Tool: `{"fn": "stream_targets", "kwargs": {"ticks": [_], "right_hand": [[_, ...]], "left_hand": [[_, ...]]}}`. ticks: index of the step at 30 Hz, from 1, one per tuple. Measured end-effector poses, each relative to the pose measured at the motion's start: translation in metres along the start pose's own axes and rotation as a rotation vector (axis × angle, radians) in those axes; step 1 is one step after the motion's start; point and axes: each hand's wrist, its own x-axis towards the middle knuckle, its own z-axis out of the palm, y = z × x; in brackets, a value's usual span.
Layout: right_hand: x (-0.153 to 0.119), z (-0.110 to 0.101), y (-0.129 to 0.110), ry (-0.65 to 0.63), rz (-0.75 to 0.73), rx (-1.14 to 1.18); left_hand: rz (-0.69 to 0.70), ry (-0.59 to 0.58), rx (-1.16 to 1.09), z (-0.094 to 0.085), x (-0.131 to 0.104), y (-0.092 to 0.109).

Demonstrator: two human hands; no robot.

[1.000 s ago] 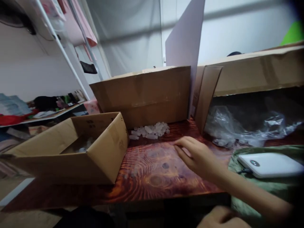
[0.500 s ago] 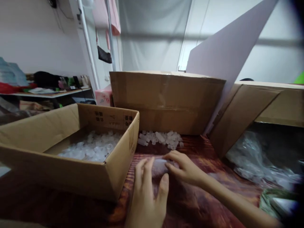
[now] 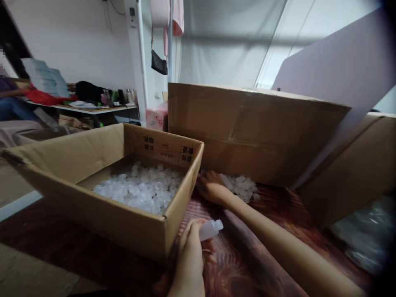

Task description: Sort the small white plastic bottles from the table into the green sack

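A small translucent white plastic bottle with a narrow neck points up and to the right in my left hand, whose fingers are closed around it. Beyond it, my right hand reaches to the left end of a pile of small translucent plastic pieces on the table. Its fingers are bent down beside the box corner; their tips, and whatever they grip, are hidden. To the left stands an open cardboard box holding many translucent white caps.
A large closed carton stands behind the pile. Another carton is at the right, with clear plastic bags beneath it. In the left background are a side table and part of a seated person.
My right hand has moved from beside my left hand to the pile at the back. My left hand has closed around the bottle. The view has swung left.
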Motion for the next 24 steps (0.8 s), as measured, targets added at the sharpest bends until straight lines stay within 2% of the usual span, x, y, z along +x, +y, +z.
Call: {"fn": "stream_targets", "kwargs": {"ticks": [2, 5, 9, 13, 17, 21, 24], "right_hand": [[-0.004, 0.002, -0.002, -0.014, -0.060, -0.058], [-0.022, 0.000, -0.006, -0.014, -0.132, -0.104], [-0.055, -0.002, -0.011, -0.038, -0.224, -0.107], [-0.074, 0.003, -0.012, 0.028, -0.202, -0.115], [-0.055, 0.006, -0.008, 0.095, -0.178, -0.129], [-0.027, 0.006, -0.003, 0.082, -0.180, -0.098], [-0.035, 0.005, -0.003, 0.063, -0.181, -0.049]], "left_hand": [[-0.057, 0.047, -0.083, -0.001, 0.006, -0.002], [-0.053, 0.049, -0.144, -0.002, 0.009, -0.010], [0.005, -0.011, 0.014, -0.004, 0.012, -0.024], [0.087, -0.080, 0.112, 0.000, 0.011, -0.030], [0.110, -0.082, 0.138, 0.008, 0.006, -0.029], [0.117, -0.020, 0.138, 0.010, 0.006, -0.028], [0.106, -0.015, 0.124, 0.005, 0.008, -0.026]]}}
